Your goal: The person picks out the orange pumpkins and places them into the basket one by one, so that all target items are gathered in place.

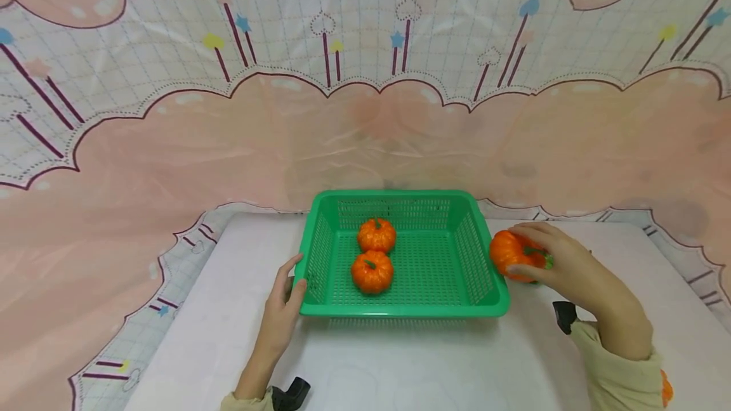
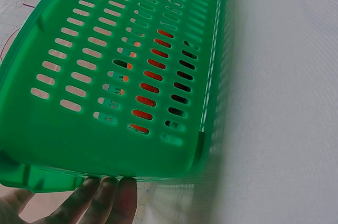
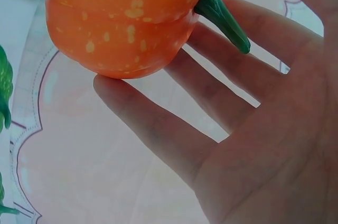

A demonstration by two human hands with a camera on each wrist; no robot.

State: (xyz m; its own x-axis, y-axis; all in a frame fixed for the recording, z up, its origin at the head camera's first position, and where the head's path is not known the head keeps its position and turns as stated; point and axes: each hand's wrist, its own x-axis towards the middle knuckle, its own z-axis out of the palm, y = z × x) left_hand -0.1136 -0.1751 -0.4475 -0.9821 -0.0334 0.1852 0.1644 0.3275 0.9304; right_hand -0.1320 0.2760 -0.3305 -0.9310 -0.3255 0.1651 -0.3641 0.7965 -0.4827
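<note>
Head | right fingers (image 1: 535, 231) curled round pumpkin (image 1: 505, 255) | left fingers (image 1: 289, 265) pinching rim of basket (image 1: 402, 311)

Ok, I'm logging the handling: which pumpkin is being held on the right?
The pumpkin beside the green basket, gripped by the right hand; the two pumpkins inside are untouched.

Pale khaki sleeves (image 1: 624, 373), black wrist pieces (image 1: 565, 317)

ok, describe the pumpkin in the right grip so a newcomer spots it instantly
Find the green basket on the white table. Just off its right end, the right grip holds an orange pumpkin with a green stem. Unlike the two pumpkins inside, it's outside and held.
</note>
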